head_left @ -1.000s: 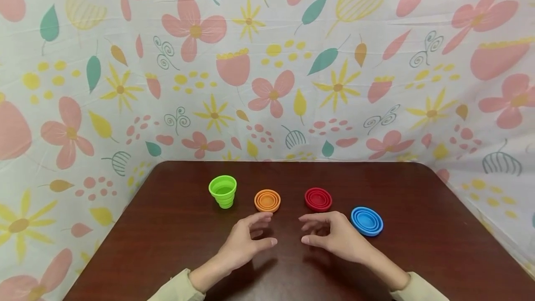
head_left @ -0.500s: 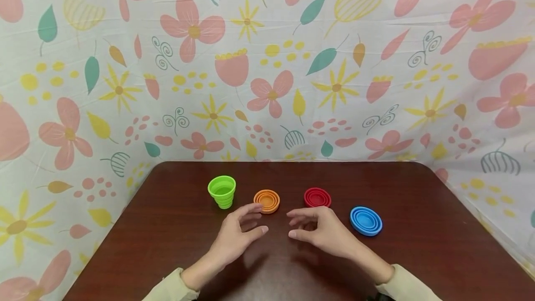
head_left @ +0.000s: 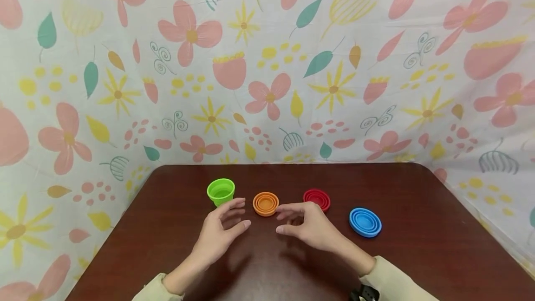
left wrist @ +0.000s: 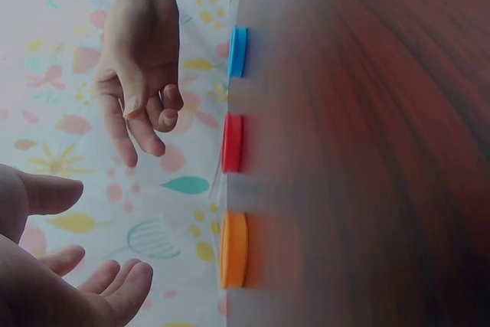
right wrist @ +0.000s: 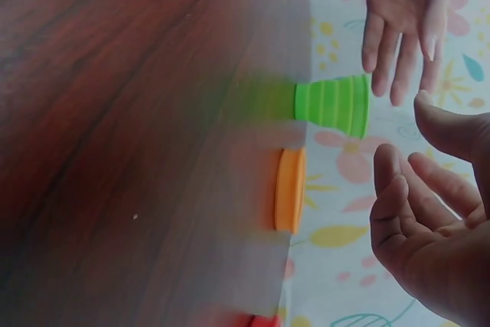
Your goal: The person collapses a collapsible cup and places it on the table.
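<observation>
Both hands hover over the table with relaxed, slightly bent fingers and hold nothing. My left hand (head_left: pixel 215 233) is nearest the green collapsible cup (head_left: pixel 220 190), which stands expanded at the left; its lower part is hidden behind the fingers in the head view. Right of it lies an orange collapsible cup (head_left: pixel 265 204), pressed flat. My right hand (head_left: pixel 311 226) is between the orange cup and a flat red collapsible cup (head_left: pixel 317 199), partly covering the red one in the head view. A flat blue collapsible cup (head_left: pixel 365 222) lies to the right of the right wrist.
The cups stand in a row on a dark reddish-brown wooden table (head_left: pixel 401 264) with rounded far corners. A white cloth (head_left: pixel 267 50) printed with flowers hangs behind and beside it. A black strap (head_left: pixel 368 293) shows at the right sleeve.
Both hands have moved left over the table, the left toward the green cup and the right toward the orange one. The cups have stayed in place; the head view has tilted slightly.
</observation>
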`<state>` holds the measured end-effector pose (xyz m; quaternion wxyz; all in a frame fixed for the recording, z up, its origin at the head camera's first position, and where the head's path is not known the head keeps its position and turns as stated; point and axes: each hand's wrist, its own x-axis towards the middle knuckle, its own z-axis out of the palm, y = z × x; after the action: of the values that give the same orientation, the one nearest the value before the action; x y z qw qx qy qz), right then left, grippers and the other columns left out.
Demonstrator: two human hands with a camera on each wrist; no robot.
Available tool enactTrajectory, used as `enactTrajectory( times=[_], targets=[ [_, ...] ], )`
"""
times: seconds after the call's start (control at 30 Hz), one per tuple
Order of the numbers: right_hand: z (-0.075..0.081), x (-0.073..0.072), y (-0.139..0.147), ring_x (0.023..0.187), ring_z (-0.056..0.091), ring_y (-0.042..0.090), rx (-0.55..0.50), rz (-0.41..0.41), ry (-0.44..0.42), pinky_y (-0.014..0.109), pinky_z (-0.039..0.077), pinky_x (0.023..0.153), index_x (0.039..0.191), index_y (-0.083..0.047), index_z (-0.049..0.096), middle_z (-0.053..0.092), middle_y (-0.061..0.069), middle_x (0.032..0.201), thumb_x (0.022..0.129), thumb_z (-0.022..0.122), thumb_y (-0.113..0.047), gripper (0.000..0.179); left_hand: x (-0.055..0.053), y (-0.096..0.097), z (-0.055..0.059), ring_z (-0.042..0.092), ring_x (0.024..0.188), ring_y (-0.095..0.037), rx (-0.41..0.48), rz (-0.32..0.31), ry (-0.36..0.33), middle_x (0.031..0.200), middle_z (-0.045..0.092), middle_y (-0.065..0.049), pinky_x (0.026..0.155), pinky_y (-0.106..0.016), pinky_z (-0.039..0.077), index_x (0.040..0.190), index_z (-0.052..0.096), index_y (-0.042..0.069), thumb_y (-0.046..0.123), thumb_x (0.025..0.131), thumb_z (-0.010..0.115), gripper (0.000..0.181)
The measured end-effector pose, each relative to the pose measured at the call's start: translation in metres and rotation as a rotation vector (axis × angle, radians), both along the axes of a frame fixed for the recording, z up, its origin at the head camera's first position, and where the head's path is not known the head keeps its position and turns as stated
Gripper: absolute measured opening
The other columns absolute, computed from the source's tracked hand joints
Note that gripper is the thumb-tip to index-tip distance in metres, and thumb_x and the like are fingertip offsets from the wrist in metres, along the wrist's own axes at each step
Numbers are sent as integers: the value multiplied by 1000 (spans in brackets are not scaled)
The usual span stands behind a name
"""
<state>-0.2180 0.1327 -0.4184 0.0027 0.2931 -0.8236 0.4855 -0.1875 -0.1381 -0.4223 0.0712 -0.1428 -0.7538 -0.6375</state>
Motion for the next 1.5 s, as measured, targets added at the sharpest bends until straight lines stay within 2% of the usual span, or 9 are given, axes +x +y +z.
enactTrajectory(
  times=[0.1,0.23,0.4,0.6,0.9,1.0,1.27,1.4,1.5],
  targets=[
    [-3,-4,-7,86,71,13,-17,11,-4,34,60,77,125,-7,76,79,0,101,89,87,-18,39,1,-9,-3,67,119,-28,7,24,-8,132,67,-10,102,-45,55,136,68,8,-2,89,82,50],
    [-3,-10,-16,84,71,15,-35,23,-3,34,61,75,125,-8,77,78,-1,101,87,89,-18,41,-1,-20,-4,68,116,-32,-11,67,-13,125,67,-11,97,-36,58,137,67,8,-1,89,82,52],
    [-4,-20,-27,82,70,16,-25,41,16,33,60,73,125,-4,76,78,2,100,85,90,-15,44,-5,-35,-2,69,111,-34,-78,141,-20,114,64,-11,89,-31,59,139,66,3,2,89,83,53],
    [-6,-31,-38,79,69,14,16,22,11,28,56,67,124,-2,76,78,11,105,83,92,-16,46,-10,-53,-1,70,109,-31,-140,189,0,116,62,-16,88,-29,58,139,66,4,3,89,83,53],
    [-7,-45,-53,86,70,17,18,43,-3,31,59,72,124,-9,77,77,10,104,84,92,-19,44,-18,-72,-5,69,114,-30,-185,241,-6,121,62,-17,97,-42,56,142,64,5,6,90,84,56],
    [-8,-50,-60,84,70,16,13,52,1,30,59,71,126,-10,77,77,5,102,83,92,-17,47,-21,-78,-7,68,116,-32,-198,255,-4,124,62,-18,97,-46,56,143,64,7,7,91,84,56],
    [-4,-65,-80,77,69,16,-16,45,0,26,54,66,127,-8,76,77,-2,100,78,95,-14,53,-31,-88,-12,64,124,-32,-221,246,-19,140,61,-17,98,-48,56,147,61,12,10,92,84,60],
    [-3,-73,-88,79,71,19,-28,39,-21,26,52,59,129,-10,75,77,-1,105,79,95,-14,54,-36,-92,-13,61,128,-35,-220,212,-26,146,58,-17,95,-41,57,150,58,12,12,92,83,63],
    [-4,-78,-93,79,71,21,-27,38,-19,27,53,62,131,-7,74,77,3,107,79,95,-14,57,-39,-95,-14,60,130,-37,-221,185,-20,147,58,-17,94,-37,57,151,57,12,12,92,84,65]
  ],
)
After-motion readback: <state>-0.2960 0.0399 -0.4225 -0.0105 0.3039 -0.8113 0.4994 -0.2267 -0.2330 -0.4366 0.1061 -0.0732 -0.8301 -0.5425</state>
